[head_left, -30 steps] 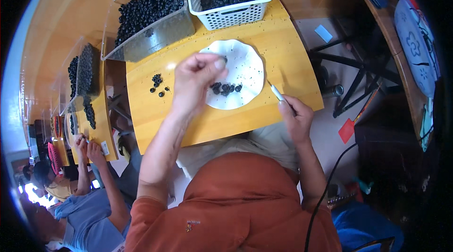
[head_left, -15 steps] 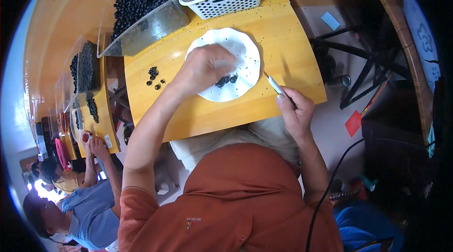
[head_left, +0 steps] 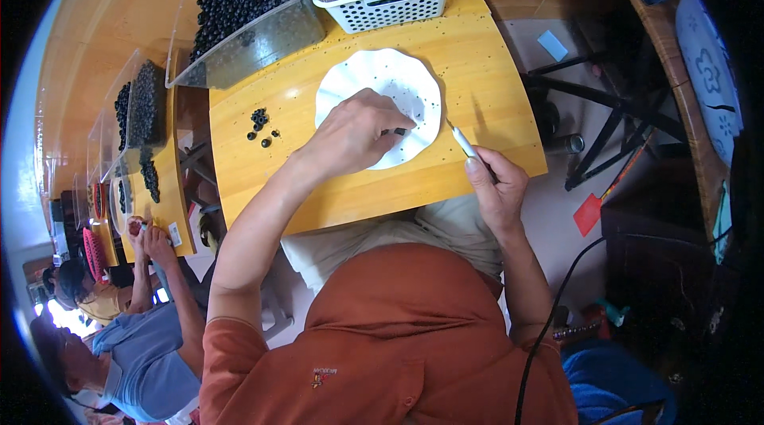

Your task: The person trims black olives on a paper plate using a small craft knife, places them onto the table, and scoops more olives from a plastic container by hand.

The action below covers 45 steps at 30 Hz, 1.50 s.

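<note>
My left hand (head_left: 362, 129) reaches over a white scalloped plate (head_left: 374, 67). Its fingers are bent together, and a small round black bead-like piece (head_left: 400, 131) shows at the fingertips. What else they hold is hidden under the hand. Dark crumbs are scattered over the plate. To the right of the plate, my right hand (head_left: 501, 186) is closed round a slim pale tool with a thin pointed tip (head_left: 461, 140), like a pen-shaped pick. A few loose black pieces (head_left: 259, 118) lie on the wooden table left of the plate.
A clear plastic bin (head_left: 270, 35) and a white perforated basket (head_left: 398, 7), both full of black pieces, stand at the table's far side. At left, another person's hands (head_left: 155, 246) work at a second table (head_left: 179, 194). A dark folding frame (head_left: 613, 99) stands at right.
My left hand has moved slightly right and down, over the black pieces on the plate that showed before. My right hand stays nearly in place with the tool.
</note>
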{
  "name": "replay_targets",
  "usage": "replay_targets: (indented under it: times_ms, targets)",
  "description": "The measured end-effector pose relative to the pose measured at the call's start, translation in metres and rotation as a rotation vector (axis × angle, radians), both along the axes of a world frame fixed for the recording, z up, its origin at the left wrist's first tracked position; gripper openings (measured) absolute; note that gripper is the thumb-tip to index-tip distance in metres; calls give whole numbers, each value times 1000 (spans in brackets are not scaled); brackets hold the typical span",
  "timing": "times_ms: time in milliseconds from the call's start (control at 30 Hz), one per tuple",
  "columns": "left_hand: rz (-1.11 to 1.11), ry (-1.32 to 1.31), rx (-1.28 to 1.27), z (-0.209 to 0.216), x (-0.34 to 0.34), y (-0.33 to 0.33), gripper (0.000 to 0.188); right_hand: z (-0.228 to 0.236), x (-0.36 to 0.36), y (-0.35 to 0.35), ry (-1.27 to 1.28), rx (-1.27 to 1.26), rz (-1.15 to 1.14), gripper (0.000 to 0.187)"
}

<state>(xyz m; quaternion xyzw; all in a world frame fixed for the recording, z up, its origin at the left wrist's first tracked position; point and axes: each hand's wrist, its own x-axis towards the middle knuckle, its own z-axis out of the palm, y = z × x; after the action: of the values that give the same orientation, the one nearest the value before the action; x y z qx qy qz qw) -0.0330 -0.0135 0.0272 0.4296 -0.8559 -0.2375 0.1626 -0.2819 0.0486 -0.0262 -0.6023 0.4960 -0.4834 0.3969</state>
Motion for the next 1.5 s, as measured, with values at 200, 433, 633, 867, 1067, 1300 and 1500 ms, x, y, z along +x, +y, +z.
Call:
replay_targets:
  times_ms: [200, 433, 633, 867, 1067, 1300, 1500]
  targets:
    - [262, 601, 429, -4, 1, 12, 21, 2, -2, -1, -3, 32, 5, 23]
    - [389, 1201, 746, -9, 10, 20, 18, 4, -1, -1, 1, 25, 8, 23]
    - [516, 1478, 880, -13, 10, 34, 16, 3, -2, -1, -35, 17, 16, 25]
    - [490, 1592, 920, -24, 12, 43, 14, 4, -2, -1, -80, 55, 32, 26]
    - [458, 1676, 980, -31, 7, 52, 17, 8, 6, 0, -109, 38, 74, 25]
    - [416, 1784, 1043, -36, 1, 60, 18, 16, 19, 0, -104, -13, 168, 24]
    - [415, 1774, 1045, -34, -7, 65, 21, 16, 32, -1, -79, -111, 224, 22]
